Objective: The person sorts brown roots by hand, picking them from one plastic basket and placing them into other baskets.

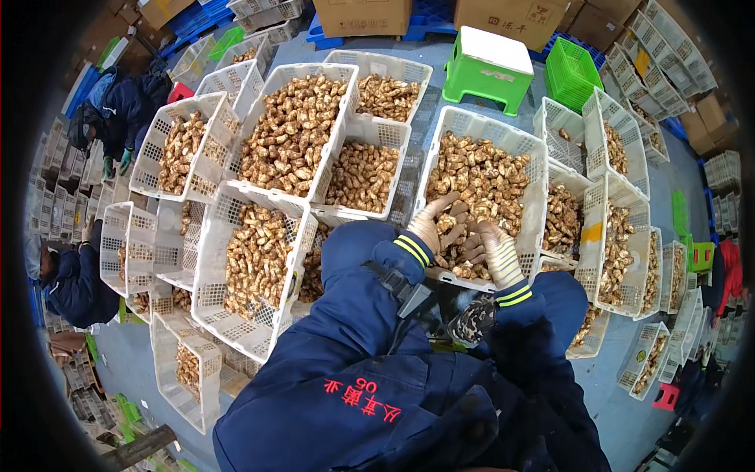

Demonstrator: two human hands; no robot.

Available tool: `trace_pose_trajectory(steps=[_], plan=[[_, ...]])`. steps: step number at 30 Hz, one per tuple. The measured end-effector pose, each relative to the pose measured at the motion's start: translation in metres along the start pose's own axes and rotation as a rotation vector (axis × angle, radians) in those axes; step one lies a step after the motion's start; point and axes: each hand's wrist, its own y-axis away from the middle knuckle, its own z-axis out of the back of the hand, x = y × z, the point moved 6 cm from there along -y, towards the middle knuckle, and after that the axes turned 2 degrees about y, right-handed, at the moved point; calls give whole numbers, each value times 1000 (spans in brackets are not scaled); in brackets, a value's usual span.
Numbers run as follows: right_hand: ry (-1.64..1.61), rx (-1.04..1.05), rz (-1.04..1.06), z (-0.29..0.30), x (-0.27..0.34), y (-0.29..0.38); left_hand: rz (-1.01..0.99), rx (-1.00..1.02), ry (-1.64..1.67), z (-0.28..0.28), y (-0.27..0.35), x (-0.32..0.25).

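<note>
In front of me stands a white perforated plastic crate point(489, 121), heaped with stubby brown-and-cream mushrooms point(481, 168). My left hand point(429, 224), in a pale glove with dark soiled fingers, is over the crate's near left part. A mushroom point(446, 222) rests between its thumb and fingers. To the right, my right hand point(496, 251) wears a similar striped glove and reaches over the near rim. Its fingers bend toward the left hand, low over the mushrooms; whether they grip one is hidden. The two hands are close but apart.
More mushroom crates surround me, including a large one point(259, 94) ahead left and a tilted one point(206, 295) beside my left knee. A green stool with a white top point(492, 50) and green baskets point(571, 74) stand beyond. Co-workers point(133, 109) bend over crates at left.
</note>
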Motion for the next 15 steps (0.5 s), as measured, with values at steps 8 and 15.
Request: trace_pose_trajectory(steps=[8,15], plan=[[-223,-2,-179,20,-41,-6,-11,114,91,-22,6,-1],[-335,-57,-147,26,-55,-15,-33,212,79,-16,-4,5]])
